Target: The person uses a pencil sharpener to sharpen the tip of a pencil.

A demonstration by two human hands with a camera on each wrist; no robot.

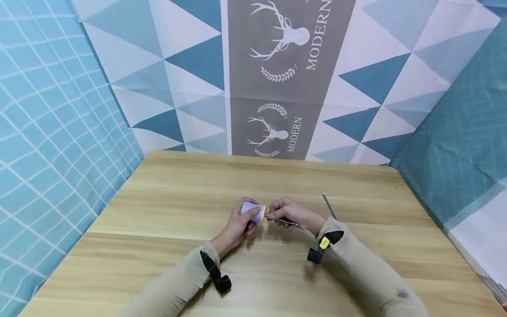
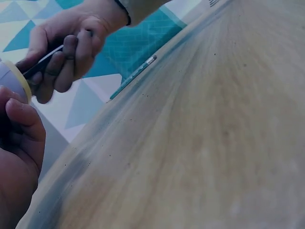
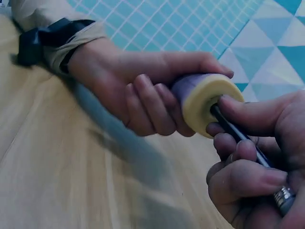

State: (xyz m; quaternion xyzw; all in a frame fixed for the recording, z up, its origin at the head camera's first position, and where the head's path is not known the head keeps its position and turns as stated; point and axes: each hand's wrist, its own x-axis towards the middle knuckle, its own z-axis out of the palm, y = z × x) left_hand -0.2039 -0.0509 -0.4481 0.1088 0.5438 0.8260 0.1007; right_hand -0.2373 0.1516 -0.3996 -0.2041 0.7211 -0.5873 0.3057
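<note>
My left hand (image 1: 236, 225) grips a purple pencil sharpener (image 1: 247, 209) with a yellow end, its fingers and thumb wrapped round the body. That yellow end (image 3: 195, 107) faces my right hand (image 1: 292, 213). Between thumb and fingers, the right hand pinches a dark pencil (image 3: 240, 137). The pencil's front end is in the hole of the sharpener, so its tip is hidden. A metal ferrule and eraser (image 3: 285, 199) show at its back end, by the right palm. Both hands are held above the table.
A second, green pencil (image 1: 329, 205) lies on the wooden table (image 1: 190, 185), just beyond the right wrist. Patterned cloths (image 1: 198, 79) hang behind the table and at both sides. Black wrist cameras (image 1: 222, 284) are strapped over both sleeves.
</note>
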